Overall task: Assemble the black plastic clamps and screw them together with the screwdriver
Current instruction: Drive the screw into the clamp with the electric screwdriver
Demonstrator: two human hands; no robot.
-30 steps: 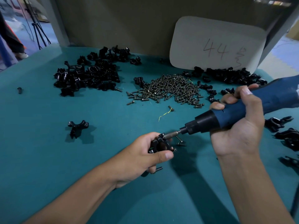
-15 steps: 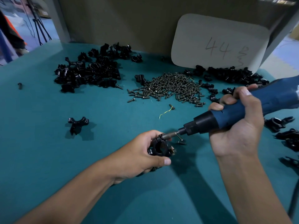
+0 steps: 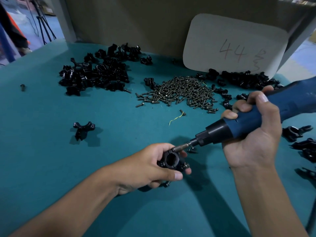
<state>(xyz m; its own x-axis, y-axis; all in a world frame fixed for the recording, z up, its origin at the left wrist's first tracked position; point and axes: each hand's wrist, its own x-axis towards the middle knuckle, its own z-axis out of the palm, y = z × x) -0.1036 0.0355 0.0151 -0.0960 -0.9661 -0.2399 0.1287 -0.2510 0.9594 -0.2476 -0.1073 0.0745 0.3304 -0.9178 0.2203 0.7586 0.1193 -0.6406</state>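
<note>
Screw pile (image 3: 181, 92) between clamp heaps (image 3: 97, 72), table (image 3: 51, 168).

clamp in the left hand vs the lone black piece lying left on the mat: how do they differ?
The held clamp is a closed ring with a round bore; the lone piece is an open, forked half.
The held clamp is gripped off the mat by the left hand, with the screwdriver bit at its top; the lone piece lies untouched.
Both are black plastic.
</note>
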